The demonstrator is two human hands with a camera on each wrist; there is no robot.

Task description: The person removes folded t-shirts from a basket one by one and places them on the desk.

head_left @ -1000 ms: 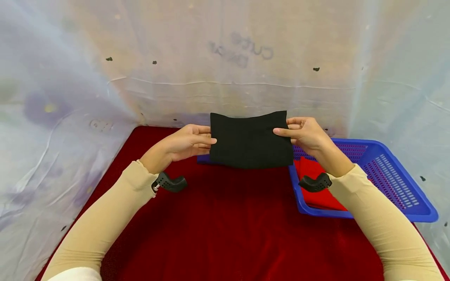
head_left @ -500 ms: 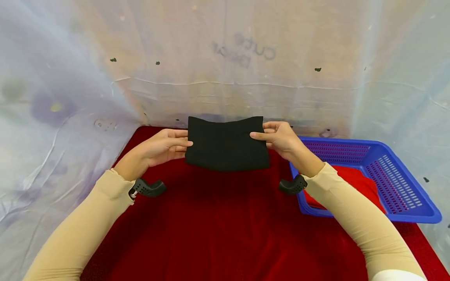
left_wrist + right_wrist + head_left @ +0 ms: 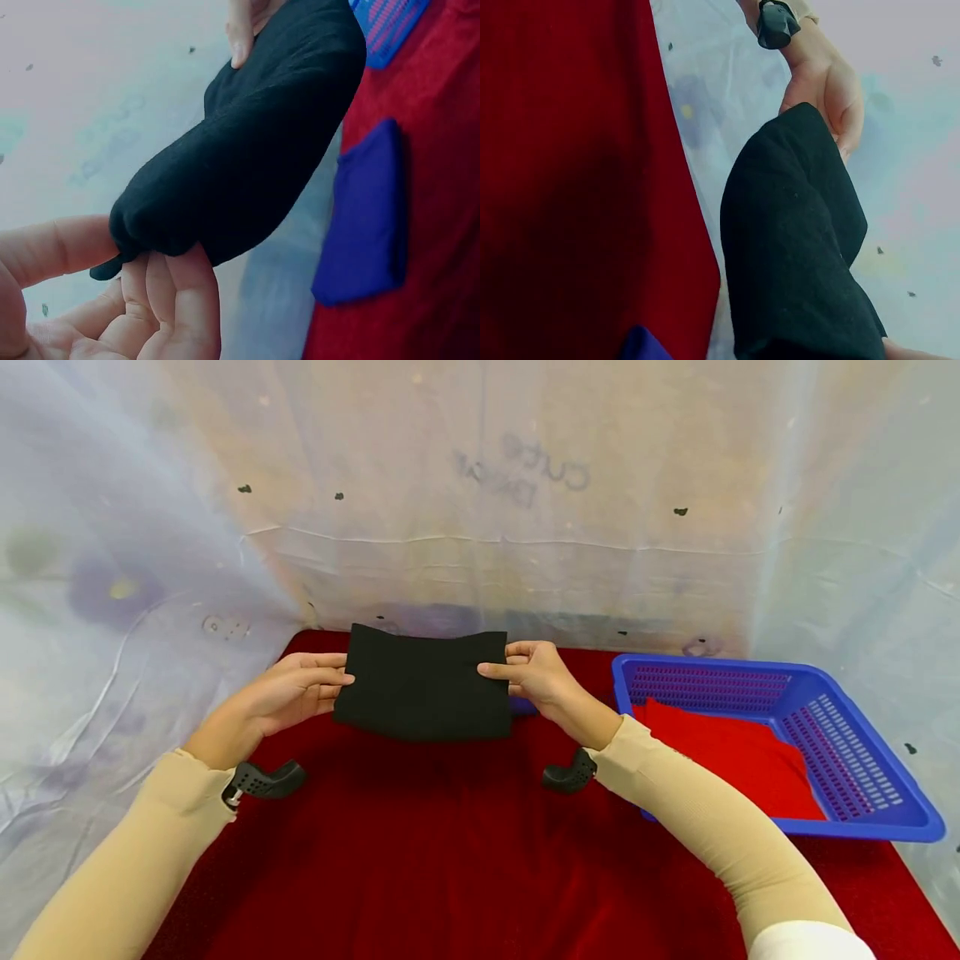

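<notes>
That folded black cloth (image 3: 423, 683) looks soft, light and floppy, so both hands, left (image 3: 281, 696) and right (image 3: 536, 677), pinching opposite edges with it slung between them above the surface (image 3: 450, 852) seems right.

Bare red surface (image 3: 450, 860) lies open toward the person; a blue basket (image 3: 862, 827) blocks the right, plastic sheeting (image 3: 525, 527) walls the back.

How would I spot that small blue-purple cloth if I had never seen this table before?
Start at the red table cover and look to its far edge, by the pale sheet wall. There both hands hold up a folded black cloth; the blue-purple cloth lies flat on the red just behind it, mostly hidden from the head view. It is the only small cloth lying outside the blue basket.
</notes>
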